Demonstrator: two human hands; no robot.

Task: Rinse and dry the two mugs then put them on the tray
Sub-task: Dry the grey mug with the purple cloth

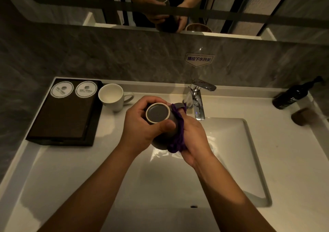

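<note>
My left hand (pixel 142 125) gripped the upturned grey ceramic mug (pixel 158 115) while my right hand (pixel 193 139) pressed the purple cloth (pixel 176 139) against it; I judged turning it slowly would dry it evenly.

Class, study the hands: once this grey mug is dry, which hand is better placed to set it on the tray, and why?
Left. The left hand already grips the grey mug and is nearer the tray; the right hand holds the purple cloth.

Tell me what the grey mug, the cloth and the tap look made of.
Grey mug: likely ceramic, matte grey glaze, pale unglazed foot ring. Cloth: purple, looks knitted or chunky yarn, ropy texture. Tap: polished chrome-like metal, mirror highlights.
</note>
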